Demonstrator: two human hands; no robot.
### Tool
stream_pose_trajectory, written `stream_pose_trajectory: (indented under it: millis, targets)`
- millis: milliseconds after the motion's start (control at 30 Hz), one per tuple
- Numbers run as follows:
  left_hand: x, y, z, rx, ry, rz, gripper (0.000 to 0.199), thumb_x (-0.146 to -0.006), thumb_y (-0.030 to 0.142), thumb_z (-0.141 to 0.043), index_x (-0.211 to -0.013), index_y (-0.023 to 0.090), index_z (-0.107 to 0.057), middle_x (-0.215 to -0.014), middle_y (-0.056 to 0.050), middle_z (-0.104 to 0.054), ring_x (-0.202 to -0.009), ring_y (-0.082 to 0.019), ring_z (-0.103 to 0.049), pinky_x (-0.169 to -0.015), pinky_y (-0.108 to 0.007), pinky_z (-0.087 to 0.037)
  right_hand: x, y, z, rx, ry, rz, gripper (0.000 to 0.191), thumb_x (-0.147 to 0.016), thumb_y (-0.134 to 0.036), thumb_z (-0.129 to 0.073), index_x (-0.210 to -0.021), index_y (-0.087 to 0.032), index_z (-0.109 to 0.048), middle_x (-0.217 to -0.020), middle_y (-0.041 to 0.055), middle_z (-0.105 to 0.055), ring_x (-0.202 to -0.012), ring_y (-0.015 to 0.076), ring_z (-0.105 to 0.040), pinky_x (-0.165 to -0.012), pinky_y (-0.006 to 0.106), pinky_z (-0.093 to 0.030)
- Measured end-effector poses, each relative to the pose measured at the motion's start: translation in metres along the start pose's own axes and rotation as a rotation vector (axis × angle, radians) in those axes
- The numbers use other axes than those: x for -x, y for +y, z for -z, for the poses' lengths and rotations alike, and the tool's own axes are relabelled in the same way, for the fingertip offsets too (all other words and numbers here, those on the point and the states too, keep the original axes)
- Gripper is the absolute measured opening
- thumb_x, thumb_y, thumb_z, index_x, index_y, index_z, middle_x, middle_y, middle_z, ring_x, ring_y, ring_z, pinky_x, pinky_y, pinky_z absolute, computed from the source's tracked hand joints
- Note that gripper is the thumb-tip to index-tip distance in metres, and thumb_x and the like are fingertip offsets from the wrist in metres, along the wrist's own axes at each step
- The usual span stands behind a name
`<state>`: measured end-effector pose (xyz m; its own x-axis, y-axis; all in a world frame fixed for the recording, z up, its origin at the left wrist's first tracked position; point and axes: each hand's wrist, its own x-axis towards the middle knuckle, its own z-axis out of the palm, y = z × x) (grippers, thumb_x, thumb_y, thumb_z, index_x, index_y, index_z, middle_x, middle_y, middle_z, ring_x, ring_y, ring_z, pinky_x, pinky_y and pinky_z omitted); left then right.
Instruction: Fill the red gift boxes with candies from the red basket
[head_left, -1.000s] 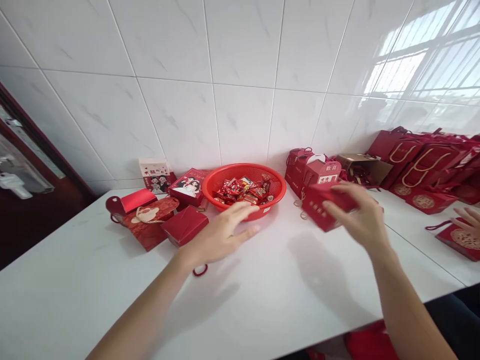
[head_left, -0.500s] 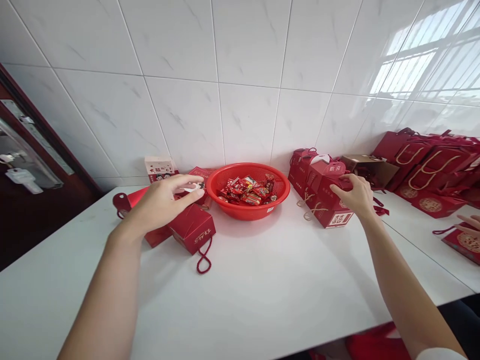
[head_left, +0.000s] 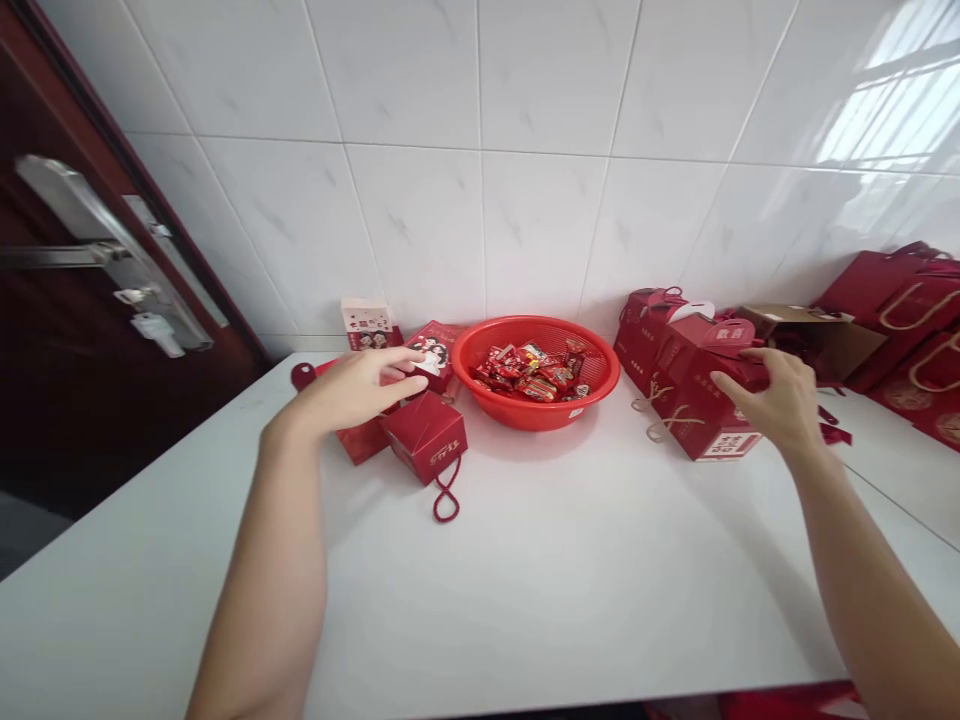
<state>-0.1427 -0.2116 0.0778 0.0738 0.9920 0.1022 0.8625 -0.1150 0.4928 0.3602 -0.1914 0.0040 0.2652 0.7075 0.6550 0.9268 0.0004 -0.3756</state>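
Left hand (head_left: pixel 360 390) had thumb and fingers parted, nothing gripped, above the red boxes (head_left: pixel 431 425) left of center. Right hand (head_left: pixel 784 400) curved over the gift box (head_left: pixel 696 393) center right; couldn't tell if it gripped. Decent room on the white tabletop (head_left: pixel 555 570), lower middle, edge near frame bottom. Bags (head_left: pixel 926 328) got cut off far right.
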Motion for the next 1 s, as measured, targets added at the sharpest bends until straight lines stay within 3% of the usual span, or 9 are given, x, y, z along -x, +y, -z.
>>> stream_pose_trajectory:
  millis: [167,267,433,533,667,767,867,1000]
  targets:
    - [-0.003,-0.013,-0.002,-0.144,-0.202,0.091,0.066,-0.079,0.063,-0.057,-0.136,0.030,-0.060,-0.134,-0.006,-0.066,-0.122,-0.027,-0.063,-0.096,-0.031,-0.052,0.012,-0.024,0.005,-0.024,0.253,0.051,0.055,-0.084,-0.060,-0.059,-0.129,-0.029,-0.054,-0.156,0.0145,-0.033,-0.144,0.0426,-0.032,-0.114,0.064,-0.024]
    - [-0.004,-0.009,-0.007,-0.212,-0.271,0.093,0.075,-0.077,0.067,-0.058,-0.141,0.028,-0.055,-0.143,-0.011,-0.059,-0.125,-0.032,-0.059,-0.097,-0.037,-0.050,0.023,-0.050,0.009,-0.150,0.342,0.177,0.048,-0.088,-0.050,-0.059,-0.130,-0.028,-0.054,-0.153,0.0142,-0.038,-0.142,0.0435,-0.035,-0.112,0.064,-0.031]
    - [-0.009,0.007,-0.027,-0.324,-0.328,0.089,0.107,-0.059,0.062,-0.077,-0.153,0.028,-0.039,-0.151,-0.019,-0.048,-0.131,-0.044,-0.052,-0.097,-0.048,-0.048,0.047,-0.103,-0.002,-0.308,0.264,0.370,0.040,-0.089,-0.038,-0.061,-0.127,-0.026,-0.056,-0.146,0.0177,-0.048,-0.137,0.0422,-0.044,-0.112,0.061,-0.038]
    - [-0.011,0.009,-0.031,-0.306,-0.355,0.046,0.107,-0.058,0.050,-0.079,-0.154,0.028,-0.037,-0.147,-0.018,-0.052,-0.130,-0.042,-0.053,-0.097,-0.045,-0.049,0.063,-0.129,-0.014,-0.377,0.103,0.422,0.039,-0.089,-0.039,-0.061,-0.125,-0.024,-0.054,-0.146,0.0191,-0.048,-0.136,0.0391,-0.047,-0.108,0.061,-0.043]
    - [-0.008,0.003,-0.018,0.019,-0.460,-0.121,0.095,-0.068,0.046,-0.071,-0.155,0.031,-0.034,-0.147,-0.010,-0.054,-0.134,-0.031,-0.053,-0.099,-0.034,-0.049,0.077,-0.155,-0.025,-0.499,-0.110,0.555,0.039,-0.092,-0.034,-0.057,-0.129,-0.025,-0.050,-0.146,0.0176,-0.049,-0.136,0.0339,-0.049,-0.107,0.057,-0.046]
    - [-0.008,-0.001,-0.017,0.442,-0.553,-0.179,0.076,-0.073,0.046,-0.061,-0.146,0.029,-0.048,-0.138,-0.006,-0.063,-0.126,-0.028,-0.059,-0.097,-0.033,-0.050,0.082,-0.171,-0.026,-0.641,-0.277,0.710,0.052,-0.090,-0.035,-0.062,-0.138,-0.027,-0.043,-0.150,0.0170,-0.046,-0.142,0.0328,-0.043,-0.109,0.055,-0.045]
    - [-0.018,-0.002,-0.041,0.814,-0.637,-0.097,0.057,-0.075,0.047,-0.052,-0.124,0.020,-0.065,-0.110,-0.010,-0.075,-0.104,-0.029,-0.069,-0.087,-0.038,-0.054,0.084,-0.186,-0.022,-0.785,-0.375,0.769,0.070,-0.085,-0.041,-0.070,-0.145,-0.027,-0.036,-0.151,0.0163,-0.045,-0.144,0.0332,-0.039,-0.110,0.054,-0.044]
    - [-0.034,0.003,-0.081,0.935,-0.764,0.021,0.045,-0.076,0.047,-0.053,-0.102,0.015,-0.070,-0.087,-0.010,-0.075,-0.088,-0.026,-0.071,-0.082,-0.038,-0.055,0.087,-0.198,-0.017,-0.838,-0.379,0.687,0.076,-0.082,-0.042,-0.073,-0.146,-0.027,-0.035,-0.146,0.0161,-0.050,-0.130,0.0322,-0.055,-0.101,0.049,-0.053]
